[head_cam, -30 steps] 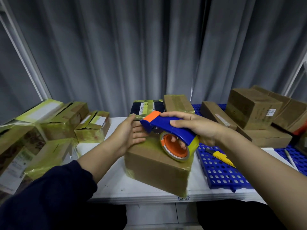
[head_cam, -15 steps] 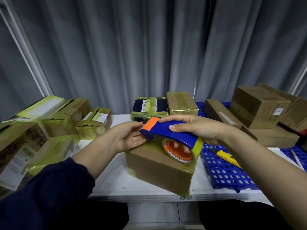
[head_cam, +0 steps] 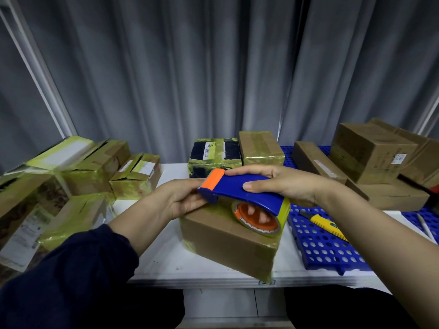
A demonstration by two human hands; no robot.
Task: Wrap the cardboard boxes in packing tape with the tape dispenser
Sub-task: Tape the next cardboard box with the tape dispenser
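Observation:
A brown cardboard box (head_cam: 228,243) with yellowish tape on its top and edges sits on the white table (head_cam: 166,262) in front of me. Just above its top I hold a blue tape dispenser (head_cam: 240,189) with an orange blade end and an orange-cored roll of yellowish tape. My right hand (head_cam: 282,182) grips the dispenser over its top, with fingers through the roll's core. My left hand (head_cam: 183,199) lies palm up under the dispenser's blade end, fingers touching it near the box's top left edge.
Taped boxes (head_cam: 78,172) pile up on the left, and two more (head_cam: 237,153) stand behind. Untaped brown boxes (head_cam: 370,157) stack on the right. A blue perforated panel (head_cam: 320,248) carries a yellow utility knife (head_cam: 325,225). A grey curtain hangs behind.
My left hand has come off the box's top corner and turned palm up under the dispenser's blade end. The dispenser has lifted slightly and stays over the box.

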